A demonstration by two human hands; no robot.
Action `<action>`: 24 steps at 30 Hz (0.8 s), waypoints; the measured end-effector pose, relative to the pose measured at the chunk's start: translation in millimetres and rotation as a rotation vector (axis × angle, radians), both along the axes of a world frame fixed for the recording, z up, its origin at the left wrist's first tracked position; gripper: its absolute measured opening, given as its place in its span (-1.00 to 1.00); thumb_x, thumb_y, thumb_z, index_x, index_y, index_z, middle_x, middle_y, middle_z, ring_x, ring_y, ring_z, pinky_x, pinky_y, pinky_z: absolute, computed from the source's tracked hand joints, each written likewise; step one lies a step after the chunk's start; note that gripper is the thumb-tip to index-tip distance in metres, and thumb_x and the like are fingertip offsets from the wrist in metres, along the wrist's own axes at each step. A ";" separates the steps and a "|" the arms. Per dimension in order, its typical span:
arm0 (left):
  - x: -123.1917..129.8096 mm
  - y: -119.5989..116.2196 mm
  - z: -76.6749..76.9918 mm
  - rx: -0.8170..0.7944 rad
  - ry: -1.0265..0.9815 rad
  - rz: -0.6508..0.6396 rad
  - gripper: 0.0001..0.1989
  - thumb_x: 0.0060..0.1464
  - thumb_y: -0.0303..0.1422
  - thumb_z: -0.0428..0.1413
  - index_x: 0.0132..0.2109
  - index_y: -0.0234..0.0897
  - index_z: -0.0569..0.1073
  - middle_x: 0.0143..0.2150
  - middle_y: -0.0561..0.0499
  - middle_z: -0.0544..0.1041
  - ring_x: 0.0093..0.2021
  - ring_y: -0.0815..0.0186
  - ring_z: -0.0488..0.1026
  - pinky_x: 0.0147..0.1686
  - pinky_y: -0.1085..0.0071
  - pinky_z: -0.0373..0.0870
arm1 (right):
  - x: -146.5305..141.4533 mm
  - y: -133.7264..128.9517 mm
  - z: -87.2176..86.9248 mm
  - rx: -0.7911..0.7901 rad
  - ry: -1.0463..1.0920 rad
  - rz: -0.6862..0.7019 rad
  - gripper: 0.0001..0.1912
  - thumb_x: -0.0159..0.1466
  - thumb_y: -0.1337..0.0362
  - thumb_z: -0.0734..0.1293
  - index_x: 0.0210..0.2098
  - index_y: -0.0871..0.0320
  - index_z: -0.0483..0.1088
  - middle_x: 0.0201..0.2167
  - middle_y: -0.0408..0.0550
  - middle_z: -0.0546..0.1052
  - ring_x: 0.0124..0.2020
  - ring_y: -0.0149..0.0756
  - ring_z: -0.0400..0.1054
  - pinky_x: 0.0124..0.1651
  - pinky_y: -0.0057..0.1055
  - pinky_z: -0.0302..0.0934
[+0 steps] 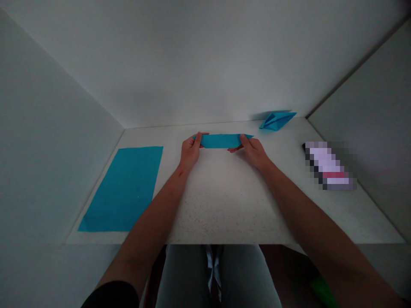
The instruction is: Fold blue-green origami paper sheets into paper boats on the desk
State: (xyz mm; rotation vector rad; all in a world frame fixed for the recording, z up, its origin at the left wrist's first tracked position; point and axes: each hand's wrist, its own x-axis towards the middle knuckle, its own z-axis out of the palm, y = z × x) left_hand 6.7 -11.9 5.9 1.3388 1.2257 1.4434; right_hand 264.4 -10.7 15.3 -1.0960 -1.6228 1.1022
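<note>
Between my two hands is a folded strip of blue paper (221, 141), long and narrow, with a pointed right end. My left hand (192, 149) pinches its left end, thumb on top and fingers behind. At the other end, my right hand (253, 149) grips the paper with the thumb on the front face and some fingers beneath. The strip is held near the back of the white table, and I cannot tell whether it touches the surface. Part of each end is covered by the fingers.
A flat blue paper sheet (125, 188) lies on the left of the white table (224, 209). A folded blue paper boat (277, 121) rests at the back right, against the wall. On the right lies a phone (330, 166), its screen pixelated. Walls enclose the table's back and sides.
</note>
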 end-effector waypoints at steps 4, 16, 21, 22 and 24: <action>0.1 -0.7 1.3 0.004 -0.023 0.032 -0.26 0.27 0.34 0.03 -0.08 -0.27 0.66 -0.33 -0.09 0.65 -0.44 0.29 0.60 -0.46 0.41 0.53 | 0.6 2.5 2.3 0.043 0.036 -0.080 -0.14 0.33 -0.54 0.14 -0.40 0.11 0.57 -0.46 0.06 0.61 -0.36 -0.18 0.54 -0.20 -0.24 0.48; 1.5 2.1 -0.2 -0.079 -0.124 0.061 -0.46 0.33 0.15 0.08 -0.12 -0.27 0.58 -0.45 -0.02 0.57 -0.45 0.27 0.59 -0.38 0.38 0.54 | 0.1 -0.9 -3.7 0.211 0.018 0.015 -0.29 0.45 -0.29 0.28 0.44 -0.13 0.16 -0.27 -0.08 0.52 -0.52 -0.29 0.30 -0.49 -0.28 0.30; -1.1 2.0 -0.3 -0.028 -0.131 0.052 -0.52 0.36 0.07 0.03 -0.09 -0.25 0.58 -0.35 -0.05 0.59 -0.43 0.29 0.53 -0.40 0.37 0.54 | 1.2 -3.2 -4.1 0.286 -0.035 0.021 -0.27 0.43 -0.24 0.34 0.44 -0.12 0.11 -0.23 -0.07 0.47 -0.38 -0.23 0.39 -0.44 -0.31 0.32; -1.8 1.7 -0.3 -0.012 -0.128 0.049 -0.52 0.36 0.07 0.02 -0.09 -0.24 0.59 -0.31 -0.06 0.60 -0.43 0.30 0.52 -0.41 0.37 0.53 | 1.7 -3.3 -3.7 0.299 -0.047 0.022 -0.29 0.44 -0.23 0.34 0.42 -0.12 0.13 -0.23 -0.09 0.47 -0.38 -0.24 0.38 -0.44 -0.32 0.31; -3.0 1.2 -0.5 0.007 -0.113 0.049 -0.52 0.36 0.07 0.01 -0.09 -0.23 0.60 -0.26 -0.08 0.60 -0.45 0.32 0.48 -0.47 0.40 0.48 | 2.6 -3.6 -2.3 0.329 -0.087 0.040 -0.39 0.46 -0.21 0.32 0.36 -0.10 0.22 -0.23 -0.10 0.46 -0.39 -0.28 0.35 -0.41 -0.33 0.29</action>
